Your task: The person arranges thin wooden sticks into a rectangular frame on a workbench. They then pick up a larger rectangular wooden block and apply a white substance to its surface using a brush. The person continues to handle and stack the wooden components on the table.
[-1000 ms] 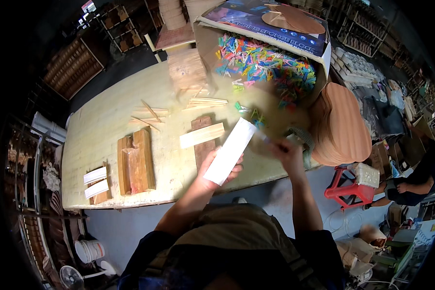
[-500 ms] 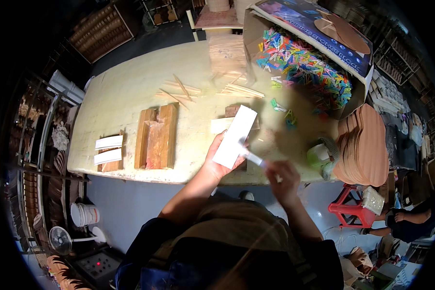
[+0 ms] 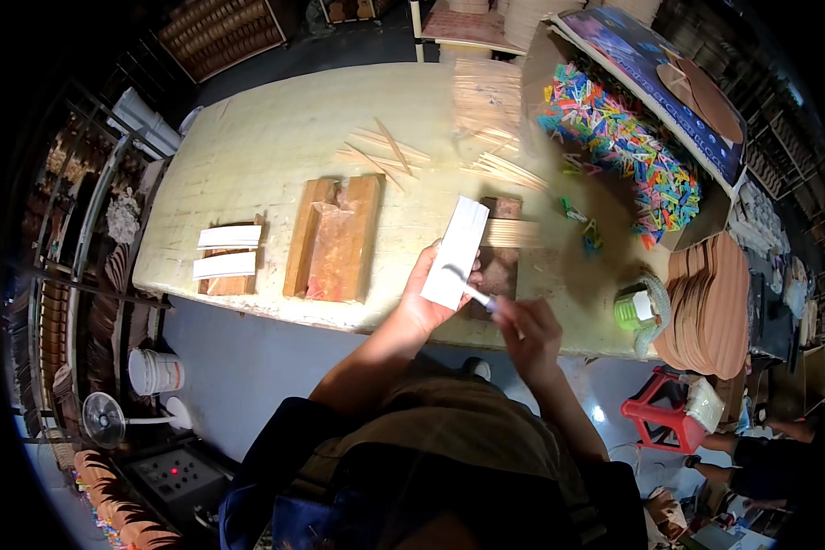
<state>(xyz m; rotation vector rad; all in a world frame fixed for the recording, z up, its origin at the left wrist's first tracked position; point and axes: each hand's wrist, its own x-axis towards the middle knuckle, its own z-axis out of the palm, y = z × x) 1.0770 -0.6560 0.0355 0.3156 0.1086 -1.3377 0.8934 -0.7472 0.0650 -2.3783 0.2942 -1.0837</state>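
My left hand (image 3: 419,298) grips a flat white rectangular strip (image 3: 460,243) from below, tilted above the near side of the table. In my right hand (image 3: 530,332) is a slim brush (image 3: 481,299), its tip against the lower part of the strip's face. Beneath and just right of the strip stands a dark brown block (image 3: 499,275) with thin pale wood sticks (image 3: 515,233) lying across it. To the left is a grooved wooden block (image 3: 339,247). Farther left, two white strips (image 3: 226,266) rest across a small wooden support (image 3: 245,285).
Loose sticks (image 3: 506,171) lie on the pale table (image 3: 275,119). A box (image 3: 559,41) of colourful clips (image 3: 614,137) stands at the back right. A green container (image 3: 626,313) and stacked curved wooden sheets (image 3: 706,307) sit at the right edge. A red stool (image 3: 655,412) is below.
The brush has shifted across the white strip's lower end, and my right hand has turned slightly. The strip stands a little more upright. The whole view has swung, so the table appears farther right.
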